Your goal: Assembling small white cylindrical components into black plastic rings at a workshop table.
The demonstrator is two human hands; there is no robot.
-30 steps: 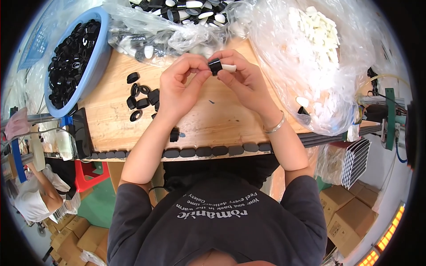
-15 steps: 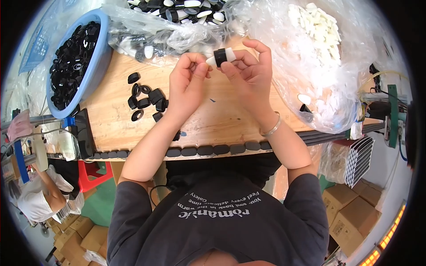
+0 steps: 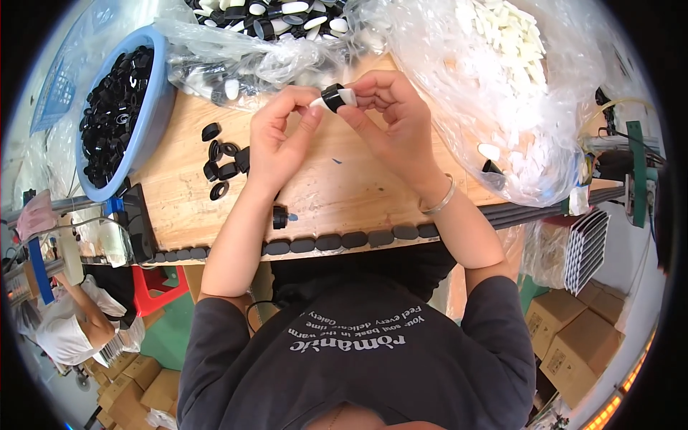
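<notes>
Gripped at both ends, a white piece [image 3: 348, 96] runs through a black ring [image 3: 332, 98] at 12 o'clock in your view, raised above the wooden worktop [image 3: 337, 193]. Your left hand [image 3: 283, 136] pinches the narrow tip on the ring's 8 o'clock side; your right hand [image 3: 390, 118] grasps the wider end at 3 o'clock, its thumb just beside the ring.

This one looks partway fitted; how snugly it seats cannot be told. Reading from the held ring, a heap of black and white pieces [image 3: 278, 26] in clear plastic at 11 o'clock appears to include joined pairs. Plenty seems left: black parts fill a blue basin [image 3: 159, 86] at 9 o'clock, loose black rings [image 3: 219, 190] lie at 8, and more white pieces [image 3: 509, 43] fill a plastic bag [image 3: 419, 64] toward 2.

Pale lettering crosses your dark T-shirt [image 3: 344, 373] at 6 o'clock, upside down here. Cartons [image 3: 584, 351] between 4 and 5 bear marks too small to read; no brand is legible on the parts.
</notes>
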